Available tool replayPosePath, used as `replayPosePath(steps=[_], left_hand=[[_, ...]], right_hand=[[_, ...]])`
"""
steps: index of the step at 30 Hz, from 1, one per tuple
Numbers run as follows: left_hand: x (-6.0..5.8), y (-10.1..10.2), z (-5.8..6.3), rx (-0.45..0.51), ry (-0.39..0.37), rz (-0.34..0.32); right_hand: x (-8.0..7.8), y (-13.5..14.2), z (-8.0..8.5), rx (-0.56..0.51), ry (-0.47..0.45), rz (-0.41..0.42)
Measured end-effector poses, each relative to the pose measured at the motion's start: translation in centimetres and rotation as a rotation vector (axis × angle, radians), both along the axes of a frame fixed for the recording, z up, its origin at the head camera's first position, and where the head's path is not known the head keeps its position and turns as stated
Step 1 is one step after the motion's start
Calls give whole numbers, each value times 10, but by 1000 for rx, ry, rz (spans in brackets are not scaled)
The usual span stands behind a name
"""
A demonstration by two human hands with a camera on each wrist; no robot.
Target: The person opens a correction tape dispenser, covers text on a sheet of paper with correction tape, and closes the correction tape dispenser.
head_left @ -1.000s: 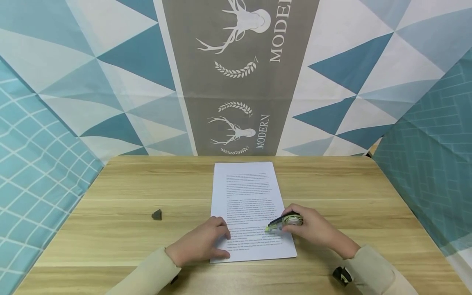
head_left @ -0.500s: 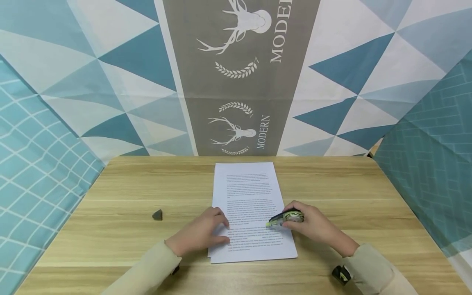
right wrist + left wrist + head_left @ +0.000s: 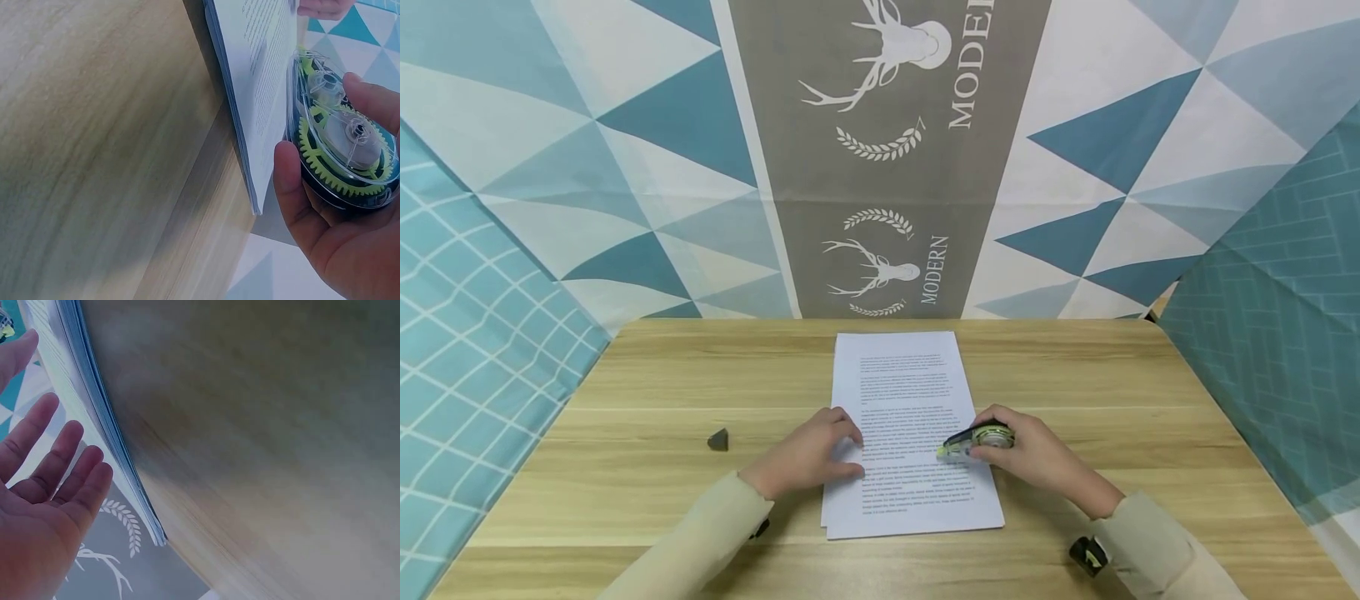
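Note:
A stack of printed paper (image 3: 917,521) lies in the middle of the wooden table. My right hand (image 3: 1037,450) grips a correction tape dispenser (image 3: 992,435) between thumb and fingers; its light-green tip points left, low over the text. In the right wrist view the dispenser (image 3: 350,144) shows a clear case and a yellow-green gear wheel. My left hand (image 3: 808,457) is at the stack's left edge with loosely bent fingers, thumb apart. The left wrist view shows the palm and spread fingers of that hand (image 3: 44,487) holding nothing, beside the layered paper edge (image 3: 106,419).
A small dark angular piece (image 3: 718,440) lies on the table (image 3: 647,483) left of the stack. A patterned cloth backdrop (image 3: 880,167) rises behind the table's far edge, with blue cloths on either side. Lower sheets stick out slightly at the stack's near left corner.
Both hands have moved a little away from the body, the left one farther along the paper's edge. The dispenser's tip has risen up the page. Lower sheets now show at the near left corner.

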State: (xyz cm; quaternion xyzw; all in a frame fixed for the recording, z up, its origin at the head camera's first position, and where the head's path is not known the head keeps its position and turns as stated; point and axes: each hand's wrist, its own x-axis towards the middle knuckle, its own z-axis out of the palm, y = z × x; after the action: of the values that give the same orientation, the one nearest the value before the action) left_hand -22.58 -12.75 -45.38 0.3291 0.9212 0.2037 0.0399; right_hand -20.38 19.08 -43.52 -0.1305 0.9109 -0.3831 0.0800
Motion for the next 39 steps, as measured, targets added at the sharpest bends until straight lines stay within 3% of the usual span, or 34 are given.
replayPosePath(steps=[13,29,39], left_hand=[[-7,2,0,-6,-16,8],[-12,5,-4,15,-29,4],[-13,5,-7,-23,-4,-1]], right_hand=[[-9,-9,-1,-44,-61,-16],[-16,-22,1,-24,-16,-8],[-23,-26,2,-10,1,11]])
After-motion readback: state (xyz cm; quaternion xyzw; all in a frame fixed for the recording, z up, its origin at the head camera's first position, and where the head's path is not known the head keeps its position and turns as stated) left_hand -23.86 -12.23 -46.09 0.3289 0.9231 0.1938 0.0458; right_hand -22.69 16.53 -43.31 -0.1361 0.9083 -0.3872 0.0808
